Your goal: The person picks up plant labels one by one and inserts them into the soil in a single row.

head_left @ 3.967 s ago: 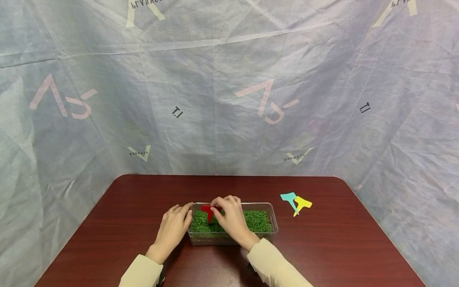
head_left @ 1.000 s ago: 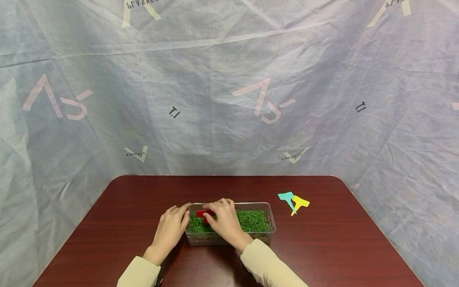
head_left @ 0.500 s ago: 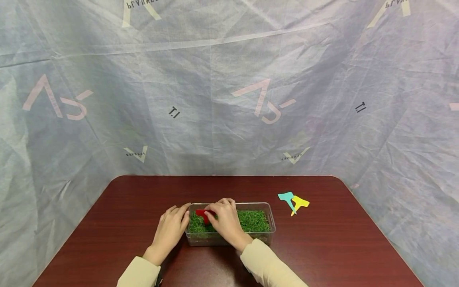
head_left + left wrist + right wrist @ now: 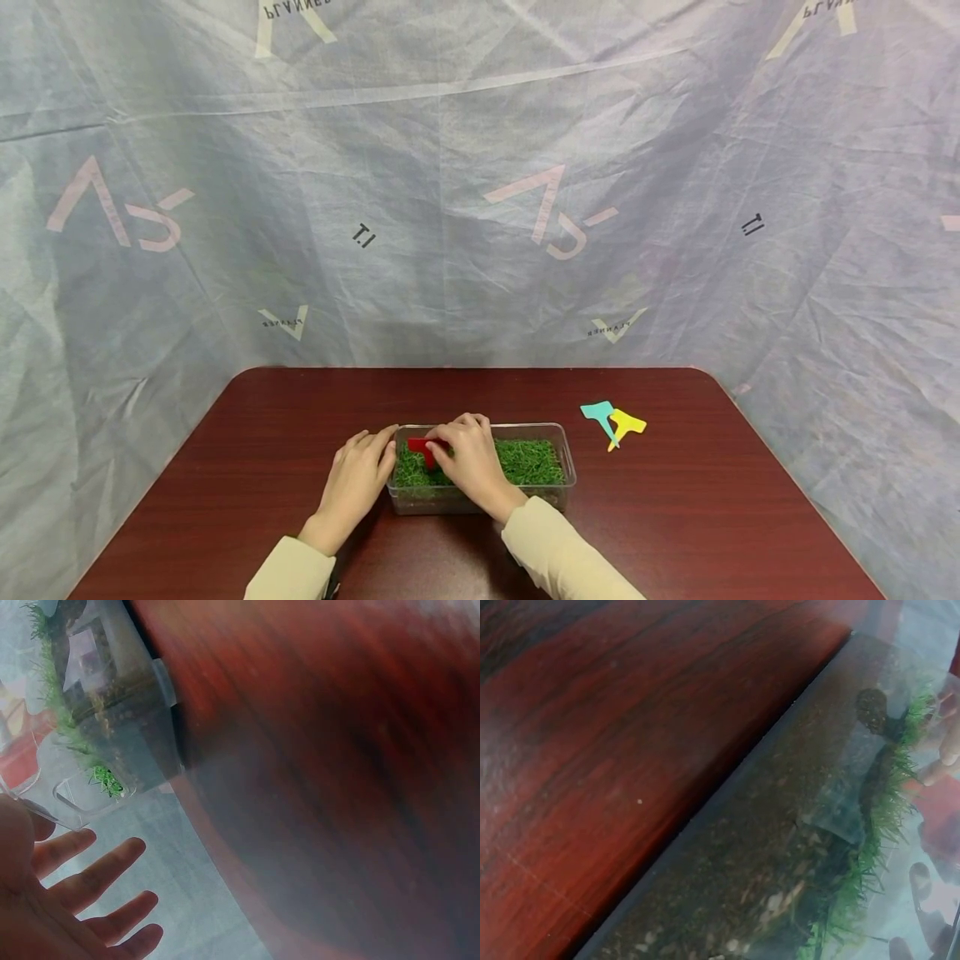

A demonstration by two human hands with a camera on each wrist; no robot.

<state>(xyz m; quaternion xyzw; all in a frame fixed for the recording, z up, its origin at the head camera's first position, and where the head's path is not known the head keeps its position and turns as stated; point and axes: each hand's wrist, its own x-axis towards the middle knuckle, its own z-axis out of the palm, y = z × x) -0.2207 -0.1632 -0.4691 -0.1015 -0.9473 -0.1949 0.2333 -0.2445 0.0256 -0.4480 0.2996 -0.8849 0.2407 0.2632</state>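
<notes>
A clear plastic box (image 4: 420, 503) of soil topped with green grass (image 4: 528, 461) stands at the middle of the table. Over its left half, my right hand (image 4: 474, 458) pinches a red T-shaped plant label (image 4: 417, 447) between thumb and fingers. The label's stem goes down among the grass, its lower end hidden. My left hand (image 4: 352, 477) rests at the box's left end, fingers extended, fingertips at the rim. In the left wrist view, the left fingers (image 4: 101, 874) are spread beside the clear rim (image 4: 64, 820). Through the box wall, the right wrist view shows soil (image 4: 757, 855).
To the right of the box, a turquoise plant label (image 4: 599, 412) and a yellow plant label (image 4: 627, 423) lie overlapping on the dark red wooden table (image 4: 675, 500). A grey printed cloth (image 4: 450, 208) hangs behind and along both sides.
Over four seconds, the red label has moved lower into the grass and slightly left with my right hand. In the last second it has barely shifted. My left hand stays at the rim.
</notes>
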